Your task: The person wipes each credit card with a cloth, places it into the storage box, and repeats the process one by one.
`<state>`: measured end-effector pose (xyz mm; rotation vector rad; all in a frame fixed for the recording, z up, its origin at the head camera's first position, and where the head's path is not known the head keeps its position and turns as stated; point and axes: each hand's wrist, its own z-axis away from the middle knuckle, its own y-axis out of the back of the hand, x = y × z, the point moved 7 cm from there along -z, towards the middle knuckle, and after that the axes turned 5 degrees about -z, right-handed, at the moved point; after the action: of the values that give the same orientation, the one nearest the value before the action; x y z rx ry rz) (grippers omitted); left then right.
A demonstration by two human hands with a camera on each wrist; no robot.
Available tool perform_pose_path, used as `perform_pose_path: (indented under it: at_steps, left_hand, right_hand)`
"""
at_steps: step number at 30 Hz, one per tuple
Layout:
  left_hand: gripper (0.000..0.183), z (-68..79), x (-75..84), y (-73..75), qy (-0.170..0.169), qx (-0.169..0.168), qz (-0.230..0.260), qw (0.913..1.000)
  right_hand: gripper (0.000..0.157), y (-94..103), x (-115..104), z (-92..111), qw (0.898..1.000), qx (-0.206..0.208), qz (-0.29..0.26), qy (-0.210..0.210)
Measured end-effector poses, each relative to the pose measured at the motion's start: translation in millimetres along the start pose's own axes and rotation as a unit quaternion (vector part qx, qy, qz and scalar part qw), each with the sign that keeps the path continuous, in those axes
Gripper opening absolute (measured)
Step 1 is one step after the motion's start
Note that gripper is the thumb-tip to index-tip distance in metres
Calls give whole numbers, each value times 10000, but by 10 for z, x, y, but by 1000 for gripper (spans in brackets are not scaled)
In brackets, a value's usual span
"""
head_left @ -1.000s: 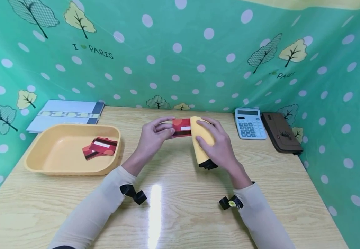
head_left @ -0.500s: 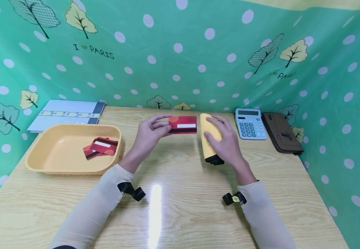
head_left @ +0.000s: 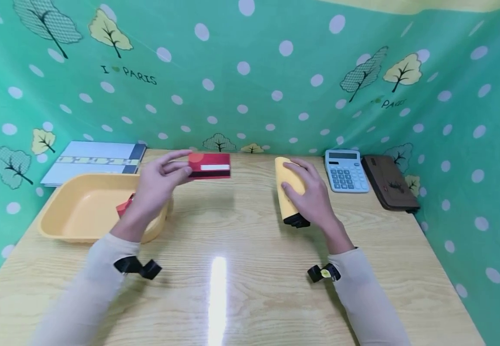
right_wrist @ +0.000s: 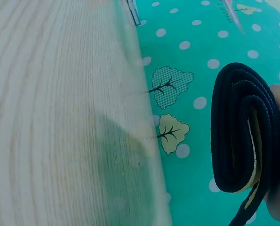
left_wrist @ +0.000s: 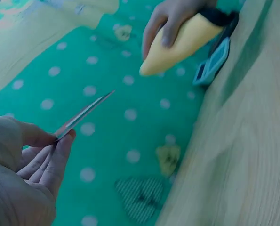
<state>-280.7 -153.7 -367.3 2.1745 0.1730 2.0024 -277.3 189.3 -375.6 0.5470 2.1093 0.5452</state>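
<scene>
My left hand (head_left: pixel 156 185) pinches a red bank card (head_left: pixel 210 166) by its left end, between thumb and fingers. A white strip and a dark stripe run across the card, which is held up above the table; the left wrist view shows it nearly edge-on. My right hand (head_left: pixel 312 194) grips a rolled yellow cloth (head_left: pixel 289 190) with black edging. Its wound layers show end-on in the right wrist view. Card and cloth are apart. Below my left forearm, other red cards (head_left: pixel 124 206) lie in a yellow basin (head_left: pixel 81 235), mostly hidden by the hand and wrist.
A white-and-blue book or folder (head_left: pixel 96 156) lies behind the basin. At the back right are a light blue calculator (head_left: pixel 346 170) and a brown zipped case (head_left: pixel 388 182). A green dotted curtain (head_left: pixel 241 96) surrounds the back and sides of the wooden table (head_left: pixel 258 283).
The card's right end was behind the yellow cloth; it came clear as the hands parted. My left hand then carried the card left over the basin's right side. The right hand kept hold of the cloth.
</scene>
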Motion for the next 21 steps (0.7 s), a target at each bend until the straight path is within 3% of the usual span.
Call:
perform_pose_path:
  at_steps: [6, 11, 16, 21]
  left_hand:
    - [45, 112, -58, 526, 106, 408, -814, 9958]
    - [50, 159, -179, 835, 324, 506, -1304, 9896]
    - [53, 245, -347, 1107, 588, 646, -1388, 9865]
    - [56, 315, -504, 1275, 759, 737, -1077, 9885]
  right_hand:
    - [47, -23, -7, -13, 9999, -44, 48, -79]
    - [47, -11, 19, -9, 9999, -40, 26, -111]
    - [46, -30, 28, -9, 9999, -59, -18, -91]
    - [46, -36, 37, 2, 9999, -77, -9, -142]
